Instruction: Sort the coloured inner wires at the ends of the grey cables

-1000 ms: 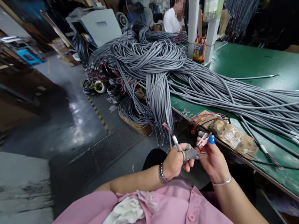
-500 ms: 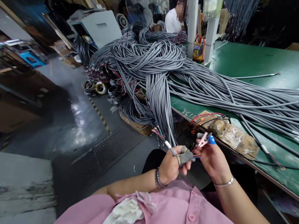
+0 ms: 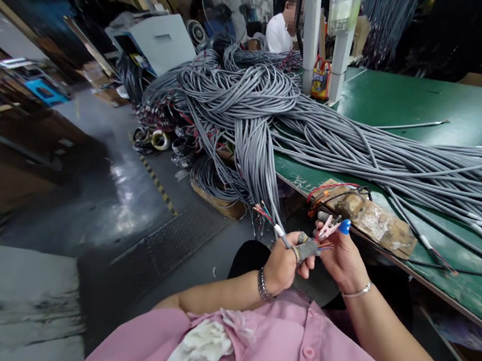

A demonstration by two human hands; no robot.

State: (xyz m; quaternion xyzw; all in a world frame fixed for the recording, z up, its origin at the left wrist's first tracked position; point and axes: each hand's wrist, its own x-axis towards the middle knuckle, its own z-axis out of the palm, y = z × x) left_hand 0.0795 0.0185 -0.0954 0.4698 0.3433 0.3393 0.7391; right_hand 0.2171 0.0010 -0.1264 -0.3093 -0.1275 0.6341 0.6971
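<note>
My left hand (image 3: 283, 268) is closed around a grey cable (image 3: 285, 239); its thumb wears a worn grey finger cover (image 3: 305, 249). Bare coloured wire ends (image 3: 262, 210) stick out past a white band (image 3: 279, 230) on one side of the fist, and more thin wires (image 3: 325, 247) come out on the other. Facing it, my right hand (image 3: 344, 262) pinches a small pale pink clip-like tool (image 3: 328, 228) against those wires. A blue cover (image 3: 344, 226) sits on the right thumb. Whether the tool's jaws bite a wire is too small to tell.
A large heap of grey cables (image 3: 236, 89) spills over the green table (image 3: 420, 99) and its near edge. Close beyond my right hand lies a taped wooden block (image 3: 379, 222) with wires. Behind the white posts (image 3: 308, 34) sits a person (image 3: 279, 32) in white.
Both hands have shifted slightly to the right with the cable. The pink tool has tilted and sits closer to my left thumb and the wires.
</note>
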